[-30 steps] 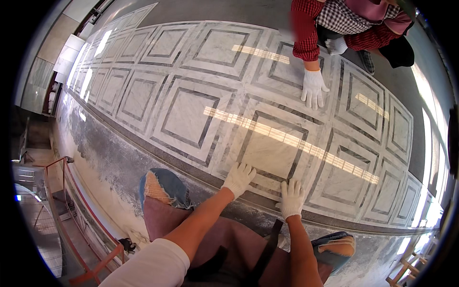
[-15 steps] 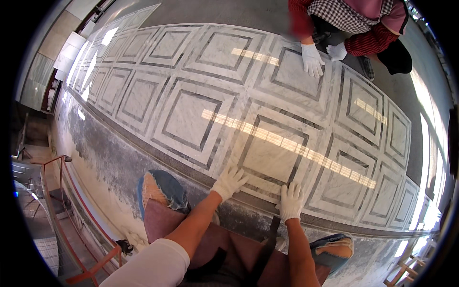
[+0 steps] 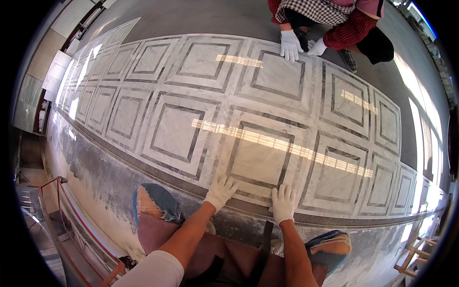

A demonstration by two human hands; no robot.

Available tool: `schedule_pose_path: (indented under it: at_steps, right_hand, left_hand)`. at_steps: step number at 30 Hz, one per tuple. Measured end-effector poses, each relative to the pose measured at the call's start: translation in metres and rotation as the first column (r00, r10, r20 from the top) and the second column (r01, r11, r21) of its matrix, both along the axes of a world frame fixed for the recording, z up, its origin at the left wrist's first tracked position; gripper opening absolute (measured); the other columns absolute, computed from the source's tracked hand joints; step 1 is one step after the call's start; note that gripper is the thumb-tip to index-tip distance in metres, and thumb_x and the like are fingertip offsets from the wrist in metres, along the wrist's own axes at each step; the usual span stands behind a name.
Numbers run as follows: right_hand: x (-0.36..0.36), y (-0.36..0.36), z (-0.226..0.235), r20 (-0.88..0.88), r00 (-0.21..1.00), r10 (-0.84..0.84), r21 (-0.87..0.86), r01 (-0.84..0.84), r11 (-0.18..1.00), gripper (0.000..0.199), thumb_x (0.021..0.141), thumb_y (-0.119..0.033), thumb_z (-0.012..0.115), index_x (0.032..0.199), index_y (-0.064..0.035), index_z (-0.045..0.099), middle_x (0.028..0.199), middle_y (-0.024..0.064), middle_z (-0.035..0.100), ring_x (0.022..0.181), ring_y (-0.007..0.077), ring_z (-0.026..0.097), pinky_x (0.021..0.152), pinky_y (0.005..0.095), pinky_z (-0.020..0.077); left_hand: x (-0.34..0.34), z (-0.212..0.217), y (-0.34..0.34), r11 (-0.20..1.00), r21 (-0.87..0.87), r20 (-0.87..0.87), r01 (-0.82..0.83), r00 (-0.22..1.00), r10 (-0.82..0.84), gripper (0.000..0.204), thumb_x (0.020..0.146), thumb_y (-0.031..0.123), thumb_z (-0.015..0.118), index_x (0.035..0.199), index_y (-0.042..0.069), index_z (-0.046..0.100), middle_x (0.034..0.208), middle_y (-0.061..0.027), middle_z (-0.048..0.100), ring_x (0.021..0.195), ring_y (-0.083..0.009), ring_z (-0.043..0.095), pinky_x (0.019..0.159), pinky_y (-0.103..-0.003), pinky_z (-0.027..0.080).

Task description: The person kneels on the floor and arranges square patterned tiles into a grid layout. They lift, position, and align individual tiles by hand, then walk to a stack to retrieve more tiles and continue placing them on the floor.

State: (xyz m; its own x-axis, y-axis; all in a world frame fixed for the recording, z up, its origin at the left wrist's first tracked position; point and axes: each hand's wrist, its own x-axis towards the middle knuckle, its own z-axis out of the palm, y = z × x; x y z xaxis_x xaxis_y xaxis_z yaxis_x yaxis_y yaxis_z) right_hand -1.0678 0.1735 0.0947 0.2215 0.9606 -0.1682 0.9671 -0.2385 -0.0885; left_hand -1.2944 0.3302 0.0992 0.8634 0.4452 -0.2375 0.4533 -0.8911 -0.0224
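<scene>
Both hands slid nearer: left hand, right hand, fingers spread flat on marble tile.

left hand, right hand on near tile | co-worker's hands on far tile

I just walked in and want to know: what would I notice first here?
The big shiny marble floor of grey-framed squares fills the middle. At its near edge the left hand and right hand, in white gloves, press flat on one tile. Across it, another person's gloved hands touch the far edge.
</scene>
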Motion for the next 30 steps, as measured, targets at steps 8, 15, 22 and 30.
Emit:
schedule_pose_path:
  at_steps: [8,15,22,30]
  right_hand:
    - [0.005,0.022,0.017,-0.108,0.989,-0.097,-0.133,0.082,0.988,0.091,0.059,-0.038,0.084,0.135,-0.0098,0.043,0.139,0.0183,0.036,0.129,0.0424,0.035,0.100,0.0527,0.0376]
    - [0.001,0.020,0.012,-0.133,0.977,-0.165,-0.168,0.141,0.976,0.084,0.066,-0.038,0.081,0.136,-0.0115,0.043,0.143,0.0184,0.033,0.132,0.0435,0.032,0.100,0.0512,0.0381]
    - [0.002,0.020,0.008,-0.158,0.971,-0.177,-0.188,0.146,0.971,0.085,0.068,-0.035,0.080,0.139,-0.0115,0.040,0.145,0.0182,0.030,0.134,0.0433,0.028,0.101,0.0513,0.0356]
    - [0.000,0.018,0.008,-0.196,0.960,-0.201,-0.134,0.176,0.975,0.079,0.071,-0.032,0.077,0.138,-0.0106,0.041,0.143,0.0179,0.032,0.134,0.0416,0.029,0.102,0.0535,0.0339]
  left_hand:
    - [0.013,-0.002,0.004,0.992,-0.104,-0.067,-0.069,0.996,0.063,0.068,0.072,0.040,0.074,0.130,0.014,0.049,0.126,-0.0109,0.049,0.118,-0.0287,0.043,0.098,-0.046,0.035]
    - [0.024,0.007,-0.016,0.984,-0.096,0.099,-0.147,0.983,0.156,0.067,0.066,0.038,0.078,0.121,0.010,0.053,0.121,-0.0126,0.049,0.115,-0.0310,0.045,0.093,-0.043,0.041]
    - [0.030,0.003,-0.021,0.979,-0.088,0.052,-0.182,0.981,0.186,0.064,0.069,0.035,0.076,0.121,0.007,0.052,0.125,-0.0152,0.049,0.115,-0.0333,0.044,0.091,-0.044,0.042]
    - [0.037,0.001,-0.030,0.987,-0.121,0.013,-0.104,0.994,0.106,0.061,0.075,0.031,0.073,0.127,0.009,0.051,0.135,-0.0150,0.046,0.121,-0.0363,0.041,0.095,-0.049,0.039]
